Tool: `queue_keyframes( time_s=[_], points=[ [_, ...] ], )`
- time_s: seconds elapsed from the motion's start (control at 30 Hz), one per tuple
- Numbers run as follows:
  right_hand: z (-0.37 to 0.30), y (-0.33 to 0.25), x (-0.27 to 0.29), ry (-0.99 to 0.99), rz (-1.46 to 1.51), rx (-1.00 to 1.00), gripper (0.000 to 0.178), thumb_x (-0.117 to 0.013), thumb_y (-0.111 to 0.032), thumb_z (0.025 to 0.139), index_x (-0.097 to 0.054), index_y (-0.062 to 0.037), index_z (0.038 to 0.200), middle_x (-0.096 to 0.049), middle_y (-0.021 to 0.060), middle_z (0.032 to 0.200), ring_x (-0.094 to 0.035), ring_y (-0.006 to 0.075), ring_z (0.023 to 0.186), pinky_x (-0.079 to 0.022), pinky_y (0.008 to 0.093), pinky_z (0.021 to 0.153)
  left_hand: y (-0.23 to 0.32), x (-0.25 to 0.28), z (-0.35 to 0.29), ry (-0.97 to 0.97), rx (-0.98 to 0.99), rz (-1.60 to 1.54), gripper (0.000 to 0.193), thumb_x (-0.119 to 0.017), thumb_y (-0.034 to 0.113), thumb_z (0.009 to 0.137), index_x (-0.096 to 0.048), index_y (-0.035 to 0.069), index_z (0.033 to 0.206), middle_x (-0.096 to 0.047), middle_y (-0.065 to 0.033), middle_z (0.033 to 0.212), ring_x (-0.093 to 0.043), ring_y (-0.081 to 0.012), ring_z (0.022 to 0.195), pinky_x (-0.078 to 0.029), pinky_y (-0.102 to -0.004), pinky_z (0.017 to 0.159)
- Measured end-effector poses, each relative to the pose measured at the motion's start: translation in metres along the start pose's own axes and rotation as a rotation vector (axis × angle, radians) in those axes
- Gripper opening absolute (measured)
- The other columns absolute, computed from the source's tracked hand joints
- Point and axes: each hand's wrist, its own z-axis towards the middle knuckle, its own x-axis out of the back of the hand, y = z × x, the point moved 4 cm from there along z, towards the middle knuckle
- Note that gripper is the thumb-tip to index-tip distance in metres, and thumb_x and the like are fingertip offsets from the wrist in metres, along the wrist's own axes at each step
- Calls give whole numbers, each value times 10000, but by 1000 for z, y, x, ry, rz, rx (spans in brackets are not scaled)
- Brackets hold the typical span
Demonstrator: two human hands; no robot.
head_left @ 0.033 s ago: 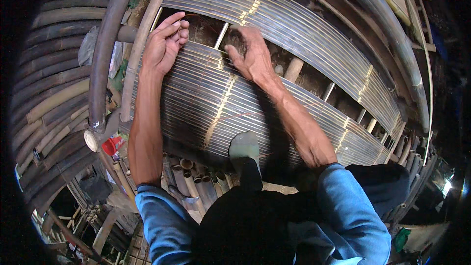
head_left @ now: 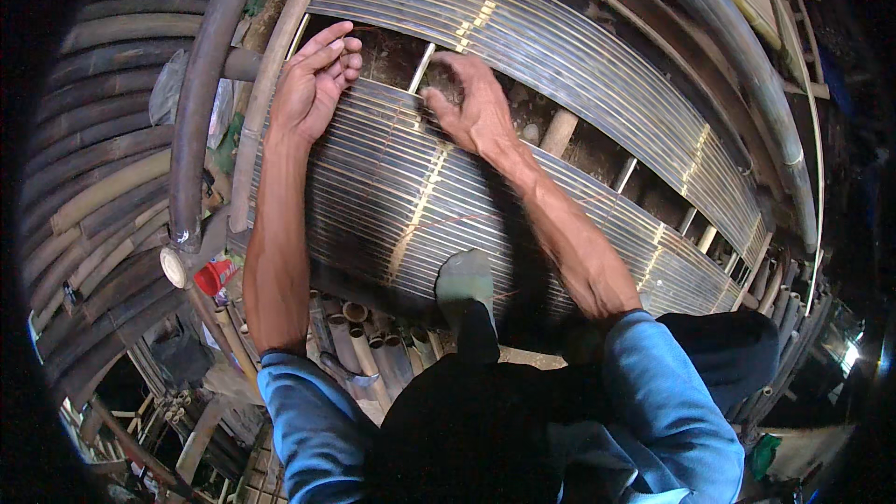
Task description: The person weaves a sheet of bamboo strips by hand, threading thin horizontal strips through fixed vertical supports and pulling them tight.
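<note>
A near panel of thin parallel bamboo slats point(head_left: 359, 145) lies in front of me, and a far slat panel point(head_left: 579, 65) runs beyond it across a dark gap. Over the gap's left end, my left hand point(head_left: 315, 84) is closed, thumb and forefinger pinched on what looks like a thin brownish cord. To its right my right hand point(head_left: 478, 110), a little blurred, hovers by the near panel's far edge. Its thumb stands apart from the curved fingers, and nothing shows between them. Light rod point(head_left: 422, 68) spans the gap between the hands. Fine reddish strands cross the near panel.
My foot point(head_left: 465, 278) rests on the near panel. Thick bamboo poles point(head_left: 201, 103) frame the left side, with a pole stack point(head_left: 121, 33) beyond. A red container point(head_left: 215, 275) sits at lower left. Cut bamboo tubes point(head_left: 373, 345) lie below the panel. A large curved pole point(head_left: 737, 47) bounds the right.
My right hand has shifted slightly left and down, toward my left hand. My left hand has stayed in place.
</note>
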Motion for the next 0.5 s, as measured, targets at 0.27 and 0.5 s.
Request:
queue_keyframes(
  time_s=[0.27,0.5],
  points=[
    [-4,-10,-48,-109,-101,97,271,-789,-326,827,-773,-83,945,-595,170,1178,-517,332,1151,-427,473,964,52,-22,-26,16,-159,177,310,-554,60,1017,-570,-51,1306,-685,-158,1148,-678,-263,1082,-550,-341,960],
    [8,-34,-28,-432,146,105,262,-763,-287,857,-720,-48,957,-696,150,1053,-649,340,941,-517,474,822,64,-90,-68,227,-940,1965,630,-836,267,813,-601,53,1357,-627,-216,1325,-581,-312,1260,-390,-411,1136]
  ],
)
